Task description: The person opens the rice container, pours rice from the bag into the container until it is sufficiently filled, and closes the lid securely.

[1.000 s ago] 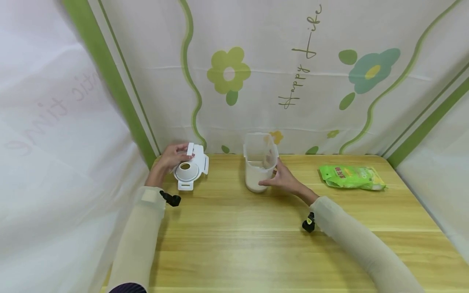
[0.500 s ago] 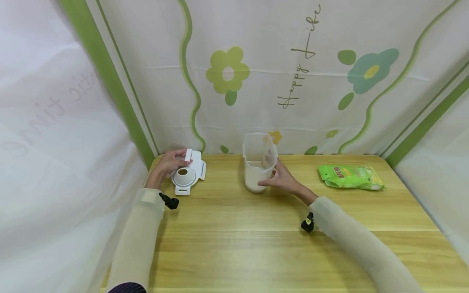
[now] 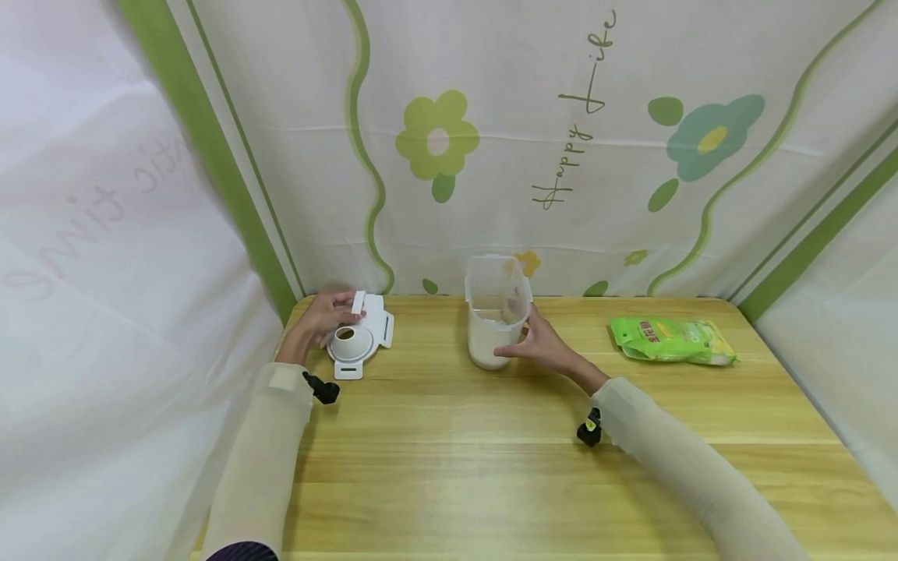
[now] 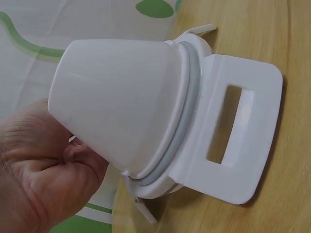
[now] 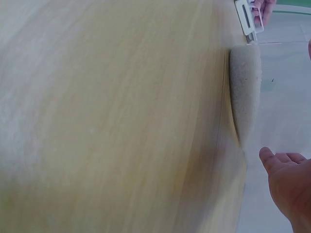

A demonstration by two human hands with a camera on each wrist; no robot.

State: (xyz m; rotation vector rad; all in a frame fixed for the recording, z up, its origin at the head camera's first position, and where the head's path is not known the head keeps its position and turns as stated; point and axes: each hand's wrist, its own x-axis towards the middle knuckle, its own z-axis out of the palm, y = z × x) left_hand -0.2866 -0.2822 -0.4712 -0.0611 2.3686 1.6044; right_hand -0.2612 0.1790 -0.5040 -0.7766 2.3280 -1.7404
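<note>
At the table's far left, my left hand [image 3: 321,318] pinches the edge of a white plastic lid [image 3: 379,326] with side clips. The lid lies at the tabletop with its cone-shaped spout [image 4: 116,104] facing up; in the left wrist view a grey seal [image 4: 187,111] rings the cone's base. My right hand [image 3: 546,343] grips the side of a clear plastic container [image 3: 482,343], thumb in front. The container stands upright and uncovered, with a pale grainy filling in its lower part. Some right-hand fingers are hidden behind it.
A green plastic packet [image 3: 673,340] lies at the back right of the wooden table [image 3: 477,467]. White printed curtain [image 3: 505,156] hangs along the table's back edge and both sides.
My left hand has lowered the lid toward the tabletop, slightly nearer and leftward. The right hand and the container have stayed in place.
</note>
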